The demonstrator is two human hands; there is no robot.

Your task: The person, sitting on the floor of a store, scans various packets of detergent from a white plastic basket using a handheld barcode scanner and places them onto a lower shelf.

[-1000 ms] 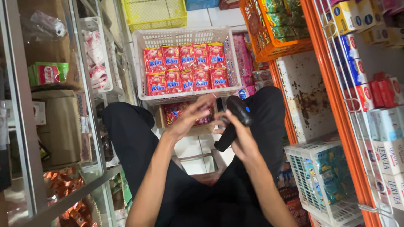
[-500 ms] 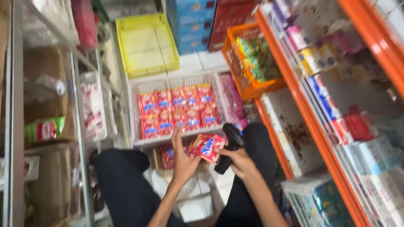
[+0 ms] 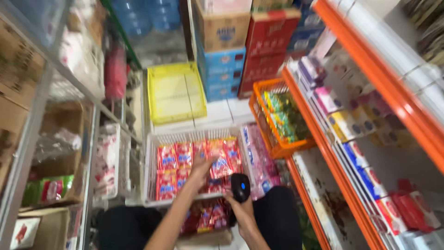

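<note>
My left hand [image 3: 202, 165] reaches forward into a white plastic basket [image 3: 150, 157] and holds a red snack packet [image 3: 221, 165] over the rows of red packets [image 3: 172, 169] lying in it. My right hand [image 3: 242, 209] stays near my knees, gripping a black handheld scanner [image 3: 240, 186] with a small blue light on top. More red packets sit in a cardboard box [image 3: 208, 217] between my legs, partly hidden by my arms.
A yellow crate [image 3: 175, 92] stands beyond the white basket. An orange basket [image 3: 270, 139] of green packets sits to the right. An orange-edged shelf [image 3: 370, 115] of boxed goods runs along the right; metal shelving [image 3: 55, 139] lines the left. Stacked cartons [image 3: 236, 51] stand behind.
My left hand moved forward from near my lap into the white basket with a red packet. The camera tilted up, showing more floor, the yellow crate and cartons.
</note>
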